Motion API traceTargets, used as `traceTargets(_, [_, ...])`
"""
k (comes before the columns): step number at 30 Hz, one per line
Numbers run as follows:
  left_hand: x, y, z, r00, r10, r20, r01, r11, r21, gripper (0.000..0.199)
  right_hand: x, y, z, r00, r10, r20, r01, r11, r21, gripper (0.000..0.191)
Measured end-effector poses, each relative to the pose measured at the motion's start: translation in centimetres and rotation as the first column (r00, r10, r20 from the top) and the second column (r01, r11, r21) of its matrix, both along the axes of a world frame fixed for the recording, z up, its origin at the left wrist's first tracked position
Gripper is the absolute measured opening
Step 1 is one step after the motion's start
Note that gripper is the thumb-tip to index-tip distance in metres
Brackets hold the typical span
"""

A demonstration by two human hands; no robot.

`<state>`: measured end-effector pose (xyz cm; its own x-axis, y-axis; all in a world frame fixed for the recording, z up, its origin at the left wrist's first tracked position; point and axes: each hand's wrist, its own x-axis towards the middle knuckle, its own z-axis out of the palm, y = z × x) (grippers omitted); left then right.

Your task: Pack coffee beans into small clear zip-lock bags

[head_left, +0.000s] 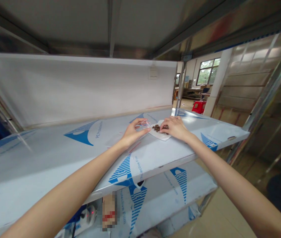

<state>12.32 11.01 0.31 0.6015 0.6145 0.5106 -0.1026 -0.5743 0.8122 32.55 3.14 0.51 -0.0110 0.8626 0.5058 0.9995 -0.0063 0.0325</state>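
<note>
Two bare hands: the left hand [134,133] just below centre, the right hand [176,128] toward three o'clock. One clear bag [144,123] at the left fingertips; more clear plastic [113,140] toward eight o'clock, too faint to count. One white sheet [163,137] toward four o'clock, with a good many brown pieces [156,128], too small to number. At least three shelves: one overhead at twelve [80,26], one at centre [61,158], one near six [155,188]. One red stool [199,106] near three, one wall plate [153,73] between twelve and one.
</note>
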Motion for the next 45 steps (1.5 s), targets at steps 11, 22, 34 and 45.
traceTargets(11, [0.0,0.1,-0.1,1.000,0.014,-0.007,-0.014,1.000,0.004,0.044,-0.7,0.1,0.2,0.974,0.118,-0.191,-0.090,0.985,0.149,0.012])
traceTargets(22, [-0.2,-0.5,0.1,1.000,-0.019,-0.019,0.019,1.000,-0.008,0.046,-4.7,0.3,3.0,0.657,0.507,-0.558,-0.359,0.861,0.360,0.008])
traceTargets(34, [-0.1,-0.3,-0.1,1.000,-0.016,0.001,0.016,1.000,-0.024,0.044,-3.8,1.5,2.3,0.659,0.476,-0.583,-0.247,0.868,0.430,0.013])
traceTargets(45, [0.0,0.1,-0.3,1.000,-0.010,0.011,0.010,1.000,-0.005,0.046,1.4,-0.9,-0.6,0.990,0.097,-0.107,-0.098,0.995,0.003,0.012])
